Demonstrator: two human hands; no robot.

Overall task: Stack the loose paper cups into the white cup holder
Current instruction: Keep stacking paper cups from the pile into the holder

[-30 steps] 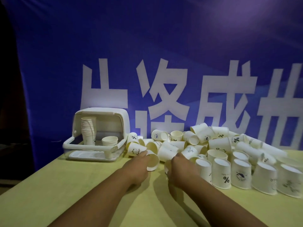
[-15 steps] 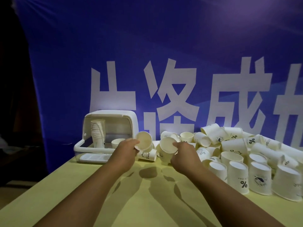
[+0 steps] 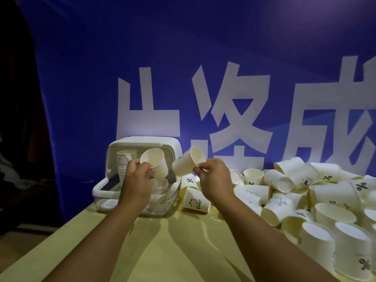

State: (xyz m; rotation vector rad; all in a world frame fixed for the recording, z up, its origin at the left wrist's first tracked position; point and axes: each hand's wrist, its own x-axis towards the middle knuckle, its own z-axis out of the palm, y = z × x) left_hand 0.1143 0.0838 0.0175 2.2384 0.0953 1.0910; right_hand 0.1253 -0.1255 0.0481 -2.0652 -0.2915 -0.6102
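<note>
White cup holder is set at centre-left of the frame, at the far edge of the table, with its lid raised so the tray can be reached from the front. A tall nested stack is stood upright at the left inside. A shorter stack is seen lower in the tray, partly hidden.

Left hand is held over the tray front. Its grip is closed round one paper cup, fingers and thumb curled on the lower wall, mouth tilted up toward the camera. Judged: the cup is held above the shorter stack so it can be righted and dropped in base first.

Right hand is raised just right of the holder. Its grip is a pinch at the rim of a second cup, base pointed lower left toward the holder, mouth turned upper right. The two held cups are near each other, not touching. The rim pinch probably leaves the base free for nesting. Whether it goes into the left cup or the tray cannot be told.

Below that hand, a cup marked "Bear" rests on the table. The loose cups are heaped across the right of the frame, some on their sides, some mouth down. The bulk of the task is judged outstanding.
</note>
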